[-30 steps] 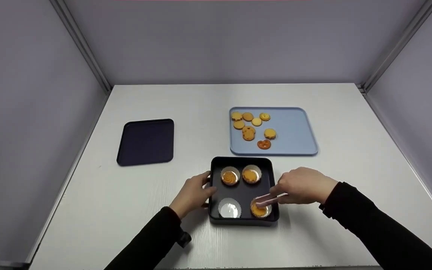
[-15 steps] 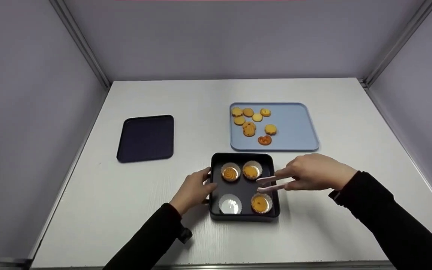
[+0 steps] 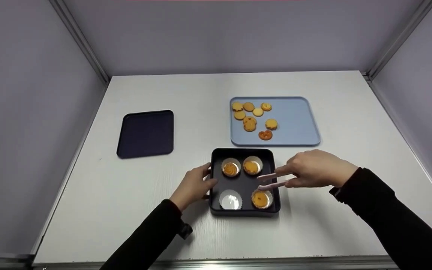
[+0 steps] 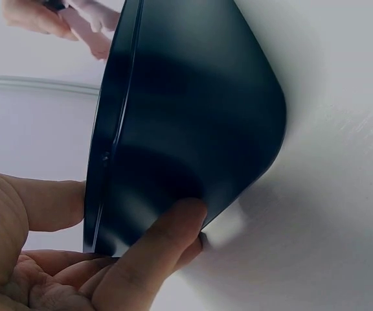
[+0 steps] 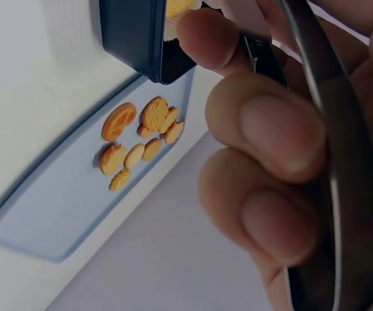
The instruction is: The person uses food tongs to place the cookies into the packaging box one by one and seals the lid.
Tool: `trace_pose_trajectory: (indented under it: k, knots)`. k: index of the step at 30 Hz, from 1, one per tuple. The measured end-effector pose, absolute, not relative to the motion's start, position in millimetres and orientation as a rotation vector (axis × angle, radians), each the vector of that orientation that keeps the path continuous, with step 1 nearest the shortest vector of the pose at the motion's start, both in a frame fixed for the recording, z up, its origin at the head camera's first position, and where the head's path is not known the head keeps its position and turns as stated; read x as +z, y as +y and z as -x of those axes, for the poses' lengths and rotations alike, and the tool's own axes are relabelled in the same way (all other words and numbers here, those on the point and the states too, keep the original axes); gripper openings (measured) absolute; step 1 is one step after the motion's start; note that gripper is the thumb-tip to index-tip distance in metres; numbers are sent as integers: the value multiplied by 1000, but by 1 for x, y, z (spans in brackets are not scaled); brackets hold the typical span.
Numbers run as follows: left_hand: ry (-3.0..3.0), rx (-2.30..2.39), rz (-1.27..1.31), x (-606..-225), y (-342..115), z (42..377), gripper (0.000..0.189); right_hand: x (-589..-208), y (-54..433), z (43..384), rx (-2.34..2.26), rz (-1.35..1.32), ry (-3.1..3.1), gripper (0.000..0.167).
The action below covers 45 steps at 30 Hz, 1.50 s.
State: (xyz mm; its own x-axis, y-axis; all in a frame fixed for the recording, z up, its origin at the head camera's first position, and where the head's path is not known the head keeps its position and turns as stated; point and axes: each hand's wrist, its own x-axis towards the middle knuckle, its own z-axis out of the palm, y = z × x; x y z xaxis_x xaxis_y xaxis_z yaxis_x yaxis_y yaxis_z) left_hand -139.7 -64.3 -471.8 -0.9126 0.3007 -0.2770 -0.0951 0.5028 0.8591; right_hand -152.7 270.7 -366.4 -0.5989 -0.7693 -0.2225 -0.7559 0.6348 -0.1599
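Your left hand [image 3: 193,185] grips the left side of the black box [image 3: 244,182], its thumb at the rim and its fingers against the outer wall. Your right hand [image 3: 315,168] holds the tongs [image 3: 272,185], fingers curled around their dark handles. The 2 pink tips stand a little apart, narrow rather than wide, over the right side of the box. The lower tip is right by the back edge of the front right cup [image 3: 270,198]; from this angle you can't quite tell if it touches.

The box sits on the white table [image 3: 144,206], near your edge of it, with 4 paper cups inside, 2 in front and 2 behind. In the front right cup lies a round orange cookie [image 3: 260,200]. The front left cup [image 3: 231,200] shows its shiny white base. Behind it, the back left cup [image 3: 233,161] holds a swirled cookie [image 3: 231,170], and the back right cup [image 3: 258,160] holds a cookie with a wavy edge [image 3: 251,167].

Just beyond the box is the light blue tray [image 3: 294,120], its cookies gathered on the left half, with the pretzel-shaped cookie [image 3: 265,135] nearest you. Well to the left lies a dark purple tray [image 3: 146,134], flat on the table.
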Motion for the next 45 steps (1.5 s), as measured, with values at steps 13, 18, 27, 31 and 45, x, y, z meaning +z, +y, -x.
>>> trace_pose_trajectory:
  k: [13,18,27,31,45]
  knots:
    - [2361,1392,-167,-474,-66,140,64,-366,279,174,-112,1046,2830,49]
    - [2276,1463,-138,-474,-66,140,65,-377,281,191,-209,765,2958,57]
    - [2261,1482,-135,-475,-68,138,65,-402,286,223,-313,369,2984,63]
    - [2290,1467,-165,-476,-68,139,64,-413,288,232,-334,311,2984,60]
    - [2388,1375,-206,-474,-66,141,63,-436,290,252,-354,228,2974,58]
